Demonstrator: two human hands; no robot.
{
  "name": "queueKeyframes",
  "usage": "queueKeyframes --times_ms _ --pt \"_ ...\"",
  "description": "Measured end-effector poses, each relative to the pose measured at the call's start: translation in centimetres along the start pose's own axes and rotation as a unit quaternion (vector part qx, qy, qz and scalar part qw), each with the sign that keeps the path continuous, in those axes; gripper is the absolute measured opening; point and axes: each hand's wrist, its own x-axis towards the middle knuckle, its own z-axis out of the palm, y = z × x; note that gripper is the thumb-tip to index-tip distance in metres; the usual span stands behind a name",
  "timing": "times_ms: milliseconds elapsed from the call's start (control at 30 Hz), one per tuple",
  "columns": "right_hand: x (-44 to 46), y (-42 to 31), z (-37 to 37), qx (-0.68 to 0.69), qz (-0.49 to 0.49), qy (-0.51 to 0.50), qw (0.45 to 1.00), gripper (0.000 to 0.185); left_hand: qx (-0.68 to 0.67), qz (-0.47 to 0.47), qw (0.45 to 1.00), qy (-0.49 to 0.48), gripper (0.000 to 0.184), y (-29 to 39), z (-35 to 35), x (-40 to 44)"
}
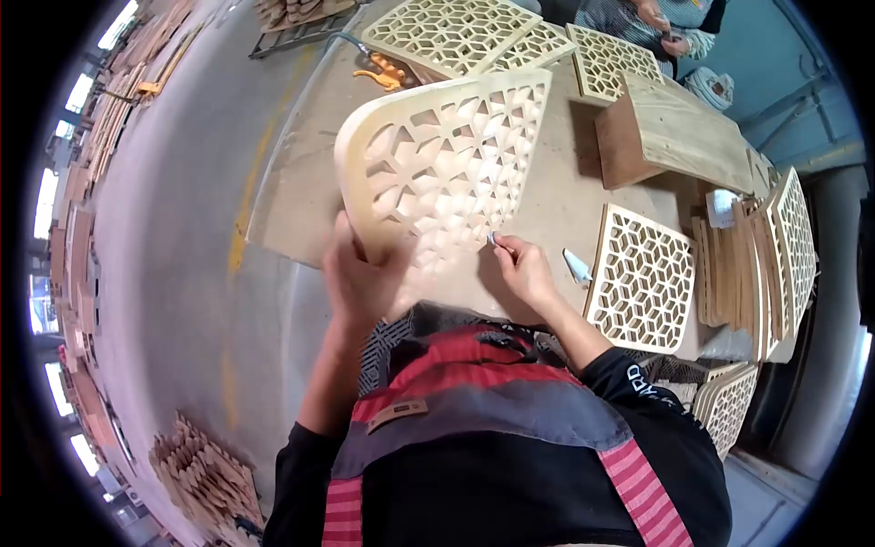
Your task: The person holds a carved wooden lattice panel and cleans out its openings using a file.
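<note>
A pale wooden lattice panel (360, 169) with a rounded corner stands tilted up in front of me. My left hand (363, 278) is wrapped around its lower left edge, somewhat blurred. Close to the panel's lower right side, my right hand (524, 269) is closed in a pinch. Between its thumb and finger shows a small bluish-grey piece (492, 238), too small to name. A white, pointed, bottle-like item (576, 266) lies right of that hand, beside another lattice panel (641, 278) lying flat on the worktable (296, 205).
An orange air blow gun (381, 73) lies at the table's far left. More lattice panels (447, 32) lie at the back, near a co-worker's hands (670, 32). A wooden box (670, 132) and upright boards (729, 269) stand on the right. Wood pieces (205, 474) are stacked on the floor.
</note>
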Motion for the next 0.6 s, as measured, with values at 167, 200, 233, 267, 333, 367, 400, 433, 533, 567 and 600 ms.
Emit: queueKeyframes --times_ms 167,200,233,267,333,367,400,433,533,567,600 --pt "0.0 0.9 -1.7 0.042 -0.002 -0.016 0.999 0.027 -0.099 0.044 0.993 -0.055 0.049 1.8 2.6 -3.0" --pt "-0.2 0.6 -2.3 0.032 -0.002 -0.024 0.999 0.027 -0.122 0.052 0.989 -0.065 0.051 2.1 3.1 -3.4" --pt "-0.4 0.8 -2.7 0.030 0.012 -0.025 0.999 0.027 -0.097 0.081 0.988 -0.089 0.053 2.5 3.3 -3.6" --pt "-0.9 1.1 -3.1 0.010 0.011 -0.014 1.000 0.027 -0.129 0.056 0.985 -0.102 0.052 2.3 3.6 -3.7" --pt "-2.2 1.2 -4.2 -0.031 0.003 0.004 0.999 0.026 -0.206 -0.005 0.970 -0.129 0.048 2.4 4.2 -3.5" --pt "-3.1 1.0 -5.1 -0.027 0.036 -0.004 0.999 0.026 -0.251 -0.041 0.957 -0.142 0.046 2.9 4.4 -3.4" --pt "-3.8 1.7 -5.4 -0.010 0.040 -0.005 0.999 0.026 -0.238 -0.043 0.960 -0.140 0.047 3.8 4.5 -3.3" --pt "-4.4 2.3 -5.7 0.007 0.045 -0.007 0.999 0.026 -0.223 -0.047 0.964 -0.137 0.047 4.4 4.7 -3.2" --pt "-4.3 2.4 -6.3 -0.007 0.046 -0.012 0.999 0.025 -0.208 -0.101 0.963 -0.138 0.051 5.0 5.0 -2.7" --pt "-3.9 1.9 -6.5 -0.022 0.045 -0.013 0.999 0.025 -0.199 -0.088 0.965 -0.144 0.050 4.7 5.1 -2.4" --pt "-3.6 1.7 -6.5 -0.037 0.043 -0.014 0.998 0.025 -0.190 -0.075 0.967 -0.150 0.050 4.8 5.3 -2.2"
